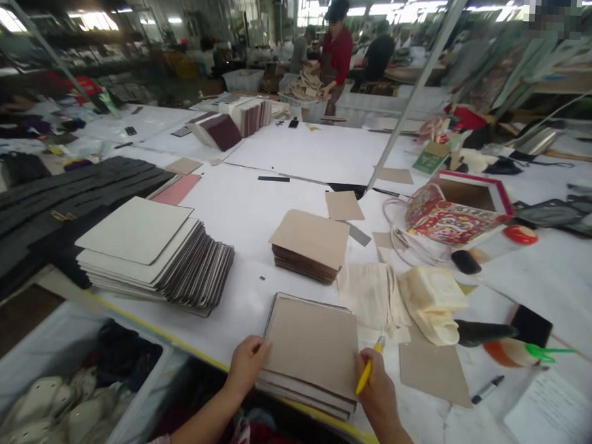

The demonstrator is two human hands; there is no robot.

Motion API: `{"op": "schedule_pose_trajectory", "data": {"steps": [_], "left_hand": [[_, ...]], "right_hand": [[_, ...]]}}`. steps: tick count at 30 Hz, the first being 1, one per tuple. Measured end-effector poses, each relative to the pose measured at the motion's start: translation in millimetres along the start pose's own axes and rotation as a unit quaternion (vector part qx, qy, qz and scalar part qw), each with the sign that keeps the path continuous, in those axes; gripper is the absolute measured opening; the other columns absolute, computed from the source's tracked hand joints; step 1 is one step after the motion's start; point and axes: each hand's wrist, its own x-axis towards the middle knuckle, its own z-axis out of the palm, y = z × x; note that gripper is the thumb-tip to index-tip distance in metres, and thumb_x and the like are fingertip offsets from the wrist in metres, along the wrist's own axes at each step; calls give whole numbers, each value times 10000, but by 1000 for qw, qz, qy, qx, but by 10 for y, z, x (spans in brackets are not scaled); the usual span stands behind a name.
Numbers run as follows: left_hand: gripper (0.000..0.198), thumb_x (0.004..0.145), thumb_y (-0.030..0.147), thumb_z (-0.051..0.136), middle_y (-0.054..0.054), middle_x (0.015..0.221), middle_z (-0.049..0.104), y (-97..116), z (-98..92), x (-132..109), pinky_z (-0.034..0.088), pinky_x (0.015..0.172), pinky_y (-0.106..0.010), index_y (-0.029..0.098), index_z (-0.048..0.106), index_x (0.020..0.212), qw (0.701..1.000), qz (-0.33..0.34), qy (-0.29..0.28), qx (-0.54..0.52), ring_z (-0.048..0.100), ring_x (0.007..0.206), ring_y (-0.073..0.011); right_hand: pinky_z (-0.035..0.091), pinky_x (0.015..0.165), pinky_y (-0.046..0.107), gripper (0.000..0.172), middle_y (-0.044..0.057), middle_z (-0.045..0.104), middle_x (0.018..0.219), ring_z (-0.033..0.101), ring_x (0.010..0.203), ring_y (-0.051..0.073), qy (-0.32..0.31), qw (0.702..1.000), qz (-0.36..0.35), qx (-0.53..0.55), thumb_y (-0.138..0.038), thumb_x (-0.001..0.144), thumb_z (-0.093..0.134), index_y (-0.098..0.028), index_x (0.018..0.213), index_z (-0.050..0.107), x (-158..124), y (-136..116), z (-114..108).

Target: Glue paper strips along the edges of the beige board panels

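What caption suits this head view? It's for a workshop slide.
Left hand and right hand, which grips a yellow pen, rest on a stack of boards on the white table.

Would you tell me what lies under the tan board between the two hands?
Under the tan board is a short stack of boards; only their layered edges show. Their faces and the table beneath are covered. The right hand holds a pen.

Big busy workshop, long white tables (pixel 257 207), piles of card squares (pixel 152 255), people working (pixel 335 53), shelves (pixel 78 49), bright lights
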Motion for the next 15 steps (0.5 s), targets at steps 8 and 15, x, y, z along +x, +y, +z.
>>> {"op": "schedule_pose_trajectory", "data": {"steps": [8, 15], "left_hand": [[340, 771, 425, 462, 30, 559, 452, -166, 39, 204, 332, 582, -215, 163, 498, 557, 999, -10, 4, 47, 441, 585, -116], [344, 741, 429, 489, 44, 494, 432, -186, 14, 285, 320, 547, -208, 160, 488, 527, 998, -43, -43, 21, 421, 534, -107]], "right_hand": [[425, 544, 275, 277, 50, 602, 739, 602, 599, 195, -31, 999, -2, -35, -433, 843, 339, -192, 929, 445, 153, 31, 196], [436, 559, 274, 298, 62, 609, 759, 606, 610, 193, -7, 998, -31, -52, -452, 840, 349, -187, 914, 463, 131, 58, 225]]}}
